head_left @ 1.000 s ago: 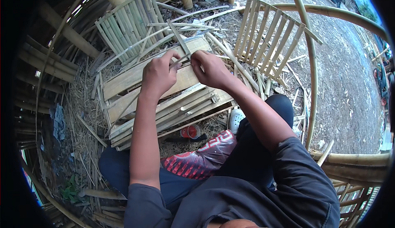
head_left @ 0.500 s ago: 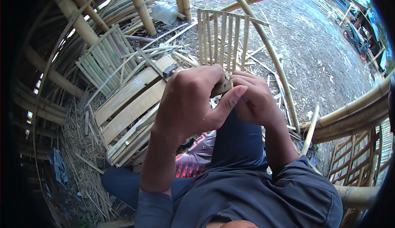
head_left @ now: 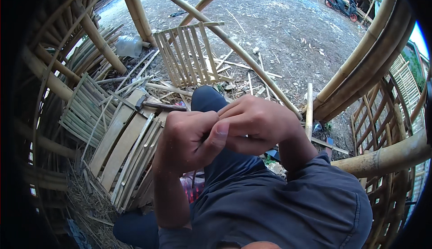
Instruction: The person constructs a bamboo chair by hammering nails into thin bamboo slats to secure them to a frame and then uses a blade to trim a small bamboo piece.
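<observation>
So we've got both hands tucked up close in front of us, over our bent leg. Our left hand is curled into a loose fist with its thumb laid along the front, and our right hand meets it from 3 o'clock, fingers bent in and touching it. Looks to us like a pinch on something small, but the fingers cover it, so honestly we can't tell what it is or if there's anything there. If there is, it sits right where the two hands meet.

For close fiddly work like this, we'd tuck our elbows in and let the hands brace on each other so a slip doesn't go far. Pinch with the fingertips rather than the whole fist, roll the wrists outward so we can see the grip, and go in small nudges.

The hammer-like tool lies at 10 o'clock, its handle pointing at our left hand; we can't tell if they touch. It's over the far end of the low plank surface, with loose sticks at 8 o'clock. Cut edges probably splinter, so light fingers there. The slatted panel is at 11 o'clock, beyond our knee.
</observation>
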The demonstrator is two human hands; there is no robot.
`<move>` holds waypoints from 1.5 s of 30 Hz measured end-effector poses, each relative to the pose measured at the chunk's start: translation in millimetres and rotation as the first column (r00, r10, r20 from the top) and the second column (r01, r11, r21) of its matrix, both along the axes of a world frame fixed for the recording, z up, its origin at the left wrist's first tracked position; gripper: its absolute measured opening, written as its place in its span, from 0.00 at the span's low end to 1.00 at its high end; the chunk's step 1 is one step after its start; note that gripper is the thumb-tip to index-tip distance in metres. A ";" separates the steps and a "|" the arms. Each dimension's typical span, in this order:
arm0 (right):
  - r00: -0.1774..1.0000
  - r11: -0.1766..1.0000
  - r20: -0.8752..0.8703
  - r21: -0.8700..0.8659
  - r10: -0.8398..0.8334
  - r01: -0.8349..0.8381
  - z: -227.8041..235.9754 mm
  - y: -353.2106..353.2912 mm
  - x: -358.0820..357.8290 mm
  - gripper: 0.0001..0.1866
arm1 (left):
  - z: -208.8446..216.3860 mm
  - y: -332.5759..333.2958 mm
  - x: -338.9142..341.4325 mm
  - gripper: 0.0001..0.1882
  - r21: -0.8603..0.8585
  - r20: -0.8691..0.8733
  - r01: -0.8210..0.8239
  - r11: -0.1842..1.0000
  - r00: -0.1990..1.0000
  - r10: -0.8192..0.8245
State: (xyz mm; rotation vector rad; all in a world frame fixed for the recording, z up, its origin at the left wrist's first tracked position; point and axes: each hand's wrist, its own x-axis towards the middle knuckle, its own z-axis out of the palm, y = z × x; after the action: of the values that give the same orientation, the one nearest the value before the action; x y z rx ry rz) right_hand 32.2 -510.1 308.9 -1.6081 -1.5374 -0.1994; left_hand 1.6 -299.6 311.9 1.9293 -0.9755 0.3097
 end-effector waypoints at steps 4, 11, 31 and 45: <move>1.000 1.000 0.025 0.006 -0.015 0.015 -9.4 0.3 0.3 0.06 | -17.1 -9.3 -8.9 0.28 -0.187 -0.174 -0.057 0.981 0.984 0.024; 0.994 0.971 0.030 -0.213 -0.104 0.108 -35.0 29.9 22.1 0.08 | -57.3 24.9 9.9 0.29 -0.208 -0.387 -0.221 0.953 0.913 0.128; 0.822 0.841 0.220 -0.286 0.525 -0.460 -45.0 365.8 60.0 0.06 | -74.8 285.3 -90.5 0.26 -0.210 -0.374 -0.750 0.627 0.655 0.657; 0.720 0.705 -0.019 -0.184 0.694 -0.685 -76.1 382.5 92.2 0.07 | -126.7 280.4 -68.5 0.31 -0.544 -0.512 -0.584 0.602 0.800 0.313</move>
State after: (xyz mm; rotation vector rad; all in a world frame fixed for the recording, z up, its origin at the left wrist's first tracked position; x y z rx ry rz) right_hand 124.4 -127.6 232.8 -1.0396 -2.1413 0.3307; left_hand -66.9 -19.2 185.3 1.4160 -0.0322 0.5006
